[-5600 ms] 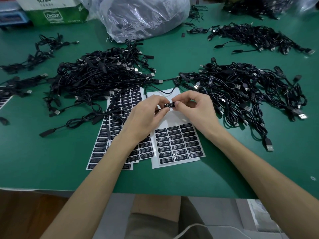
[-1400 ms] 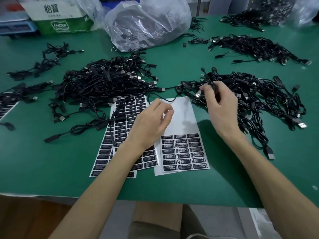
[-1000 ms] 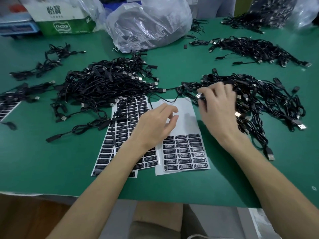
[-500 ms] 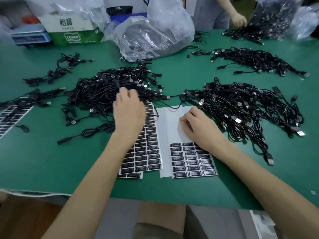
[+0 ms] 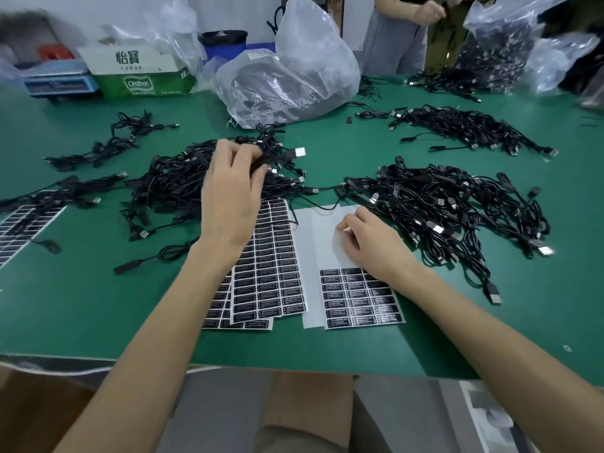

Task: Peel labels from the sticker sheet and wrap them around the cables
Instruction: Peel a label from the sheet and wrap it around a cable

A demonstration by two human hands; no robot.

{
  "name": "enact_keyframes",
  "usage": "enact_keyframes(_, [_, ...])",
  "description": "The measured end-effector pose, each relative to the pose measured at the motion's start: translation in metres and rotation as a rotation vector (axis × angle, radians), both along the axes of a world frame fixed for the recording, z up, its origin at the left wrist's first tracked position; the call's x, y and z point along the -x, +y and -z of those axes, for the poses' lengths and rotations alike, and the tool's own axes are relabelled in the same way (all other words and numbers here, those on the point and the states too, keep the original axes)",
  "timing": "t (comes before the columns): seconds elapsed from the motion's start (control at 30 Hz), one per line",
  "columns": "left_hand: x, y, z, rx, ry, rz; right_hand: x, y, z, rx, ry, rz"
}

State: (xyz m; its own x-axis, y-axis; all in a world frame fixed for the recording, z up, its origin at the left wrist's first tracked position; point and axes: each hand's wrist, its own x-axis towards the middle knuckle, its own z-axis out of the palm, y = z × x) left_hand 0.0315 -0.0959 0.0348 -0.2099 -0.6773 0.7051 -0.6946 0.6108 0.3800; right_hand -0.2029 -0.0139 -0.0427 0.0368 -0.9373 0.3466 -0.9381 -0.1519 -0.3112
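My left hand (image 5: pixel 232 191) reaches into the left pile of black USB cables (image 5: pixel 170 184) and grips one cable, whose silver plug (image 5: pixel 299 152) sticks out to the right of my fingers. My right hand (image 5: pixel 369 243) lies with curled fingers on the partly used sticker sheet (image 5: pixel 359 302), over its bare backing and top row of black labels. Its fingertips are hidden under the hand. Full label sheets (image 5: pixel 274 276) lie overlapped to the left of that sheet. A second cable pile (image 5: pixel 441 204) sits to the right.
A clear plastic bag (image 5: pixel 287 76) and a green-and-white box (image 5: pixel 140 73) stand at the back of the green table (image 5: pixel 98 305). Another cable pile (image 5: pixel 464 125) lies far right, another label sheet (image 5: pixel 19 227) at the left edge. A person (image 5: pixel 398 34) stands across the table.
My right hand left the right cable pile and came down onto the sticker sheet. My left hand moved from the sheets up into the left pile and took hold of a cable.
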Motion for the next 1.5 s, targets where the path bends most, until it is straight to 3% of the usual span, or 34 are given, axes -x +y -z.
enact_keyframes(0.23, [0.037,0.019,-0.009,0.242,0.093,0.265,-0.002,0.002,0.0,-0.005,-0.007,0.028])
enact_keyframes(0.43, [0.068,0.026,0.027,0.242,-0.043,0.506,0.002,-0.004,0.008,-0.03,-0.092,0.069])
enact_keyframes(0.53, [0.08,0.045,0.055,0.013,0.014,0.661,0.007,0.002,0.012,-0.074,-0.356,-0.022])
enact_keyframes(0.57, [0.082,0.049,0.06,-0.088,0.095,0.659,0.006,0.002,0.013,-0.073,-0.352,-0.032])
enact_keyframes(0.73, [0.088,0.043,0.064,-0.437,0.456,0.539,-0.001,-0.006,0.003,-0.017,0.008,0.038])
enact_keyframes(0.87, [0.075,0.031,0.062,-0.702,0.564,0.626,0.0,-0.005,-0.001,-0.027,0.011,-0.017])
enact_keyframes(1.03, [0.071,0.029,0.063,-0.79,0.515,0.71,-0.001,0.002,-0.008,-0.051,-0.247,-0.029])
enact_keyframes(1.17, [0.072,0.028,0.065,-0.828,0.592,0.616,0.005,0.008,-0.007,-0.03,-0.2,-0.047])
enact_keyframes(1.3, [0.073,0.024,0.069,-0.811,0.586,0.538,0.006,0.007,-0.001,0.048,-0.215,0.068])
enact_keyframes(1.4, [0.076,0.024,0.071,-0.851,0.597,0.55,0.005,0.008,0.003,0.107,-0.139,0.118])
enact_keyframes(1.5, [0.077,0.025,0.073,-0.878,0.555,0.592,0.003,0.01,0.0,0.17,-0.178,0.147])
